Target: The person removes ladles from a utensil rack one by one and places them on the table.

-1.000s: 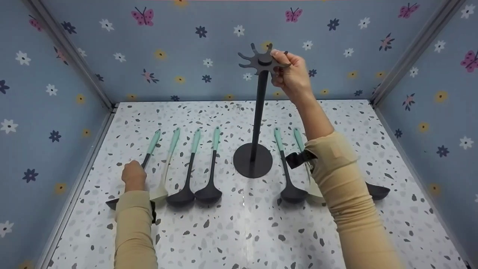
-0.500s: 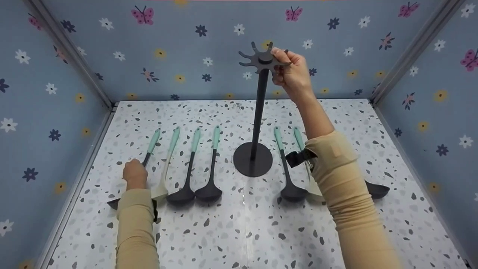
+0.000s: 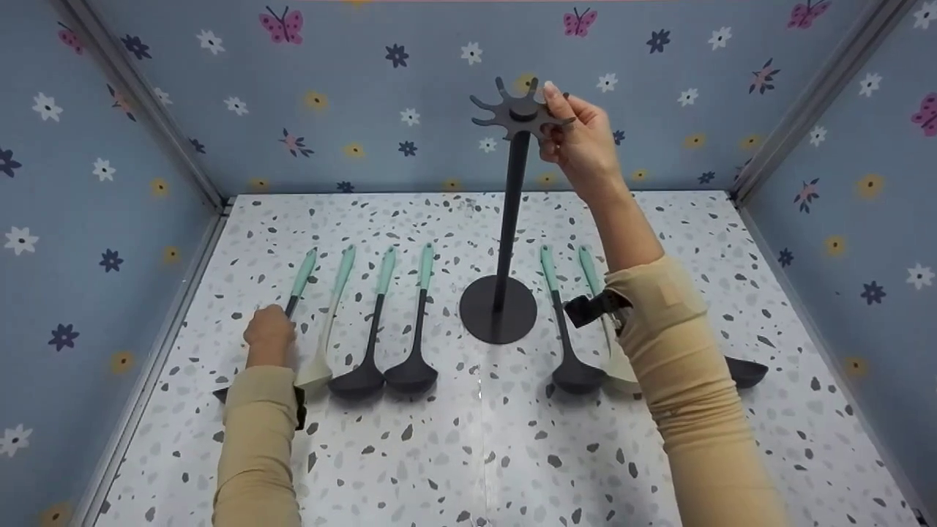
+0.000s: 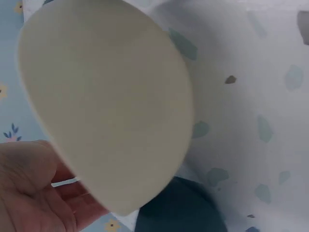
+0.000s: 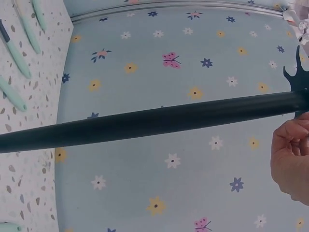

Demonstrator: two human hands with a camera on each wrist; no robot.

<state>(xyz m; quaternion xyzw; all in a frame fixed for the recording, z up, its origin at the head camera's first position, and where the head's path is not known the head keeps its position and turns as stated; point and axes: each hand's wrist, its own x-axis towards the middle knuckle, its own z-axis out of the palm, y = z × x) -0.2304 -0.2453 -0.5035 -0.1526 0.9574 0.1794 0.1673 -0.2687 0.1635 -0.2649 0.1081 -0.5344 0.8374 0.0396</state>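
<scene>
My left hand [image 3: 269,331] curls round the dark shaft of the leftmost ladle [image 3: 304,274], whose mint handle points to the back wall. My sleeve covers most of its bowl. A cream ladle [image 3: 315,372] lies just right of that hand; its bowl [image 4: 106,96] fills much of the left wrist view, in front of the fingers. My right hand [image 3: 585,143] holds the hooked top of a black utensil stand [image 3: 512,197], fingers bent at the prongs and thumb raised. The stand is upright on its round base [image 3: 498,322], its hooks bare.
Two dark ladles [image 3: 359,379] [image 3: 411,373] lie left of the stand. On its right are a dark ladle [image 3: 577,375], a cream ladle [image 3: 621,373] and a dark bowl [image 3: 747,372] partly behind my right sleeve. Flowered walls [image 3: 410,168] enclose the speckled table [image 3: 410,468].
My left hand has shifted slightly up along the ladle's shaft and to the right. The right thumb has lifted a little at the stand's top. The head view has tilted slightly.
</scene>
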